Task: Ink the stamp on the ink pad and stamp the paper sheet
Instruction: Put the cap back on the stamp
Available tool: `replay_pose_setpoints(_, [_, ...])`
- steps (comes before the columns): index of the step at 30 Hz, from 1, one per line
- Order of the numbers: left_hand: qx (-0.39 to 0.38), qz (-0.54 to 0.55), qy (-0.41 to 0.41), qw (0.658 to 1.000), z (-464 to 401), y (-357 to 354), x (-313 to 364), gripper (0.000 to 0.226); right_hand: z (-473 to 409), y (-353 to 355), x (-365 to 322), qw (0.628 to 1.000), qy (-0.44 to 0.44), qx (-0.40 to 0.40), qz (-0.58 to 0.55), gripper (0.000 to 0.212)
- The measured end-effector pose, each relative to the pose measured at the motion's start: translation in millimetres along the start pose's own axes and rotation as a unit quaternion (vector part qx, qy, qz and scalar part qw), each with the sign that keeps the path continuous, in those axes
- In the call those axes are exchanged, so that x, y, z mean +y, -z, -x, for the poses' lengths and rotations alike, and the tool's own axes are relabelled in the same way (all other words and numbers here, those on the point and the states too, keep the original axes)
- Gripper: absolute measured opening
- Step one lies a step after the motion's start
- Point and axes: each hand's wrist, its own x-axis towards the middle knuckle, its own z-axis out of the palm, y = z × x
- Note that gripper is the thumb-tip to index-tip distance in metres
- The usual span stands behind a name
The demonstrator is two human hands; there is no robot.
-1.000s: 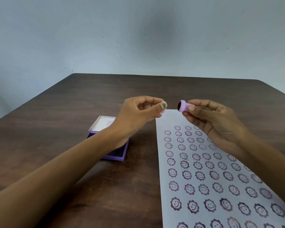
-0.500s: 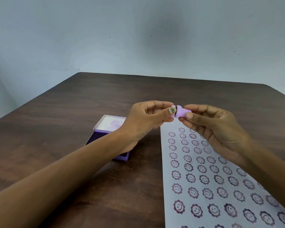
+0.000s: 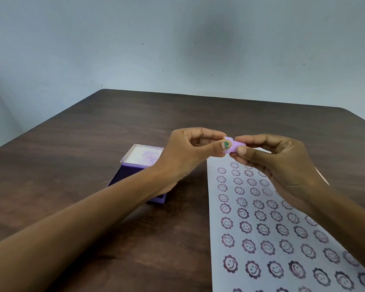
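A small lilac stamp (image 3: 234,146) is held in the air between both hands, above the far end of the paper sheet (image 3: 268,232). My right hand (image 3: 276,163) pinches its body. My left hand (image 3: 190,152) pinches a lilac cap pressed onto the stamp's end, so cap and body meet. The white sheet lies on the right of the table, covered with rows of purple smiling-flower prints. The purple ink pad (image 3: 135,175) sits open on the table to the left, its lid (image 3: 142,155) raised at the back; my left wrist covers part of it.
A dark wooden table (image 3: 89,144) carries everything, its far edge meeting a pale blue wall (image 3: 177,49). The sheet runs off the near right corner of the view. My forearms cross the near half of the table.
One second ago the hands were apart, cap in the left and stamp in the right. They have come together and the cap now sits on the stamp's end.
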Motion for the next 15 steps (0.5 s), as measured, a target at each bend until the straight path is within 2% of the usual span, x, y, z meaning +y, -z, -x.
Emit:
replay_pose_setpoints(9, [-0.001, -0.042, -0.055, 0.998, -2.8, 0.5, -1.2, 0.026, -0.9, -0.9, -1.9, 0.999, 0.036, 0.006, 0.027, 0.035])
replay_pose_setpoints(12, [0.006, -0.115, -0.097, 0.989, -5.1, 1.9, 1.8, 0.027, -1.6, 1.0, -3.0, 0.998, 0.049, 0.01, 0.032, 0.035])
replay_pose_setpoints(15, [-0.024, -0.249, -0.111, 0.962, -8.3, 10.3, 2.8, 0.036, -4.7, 5.8, 0.8, 0.997, 0.054, 0.041, 0.046, 0.031])
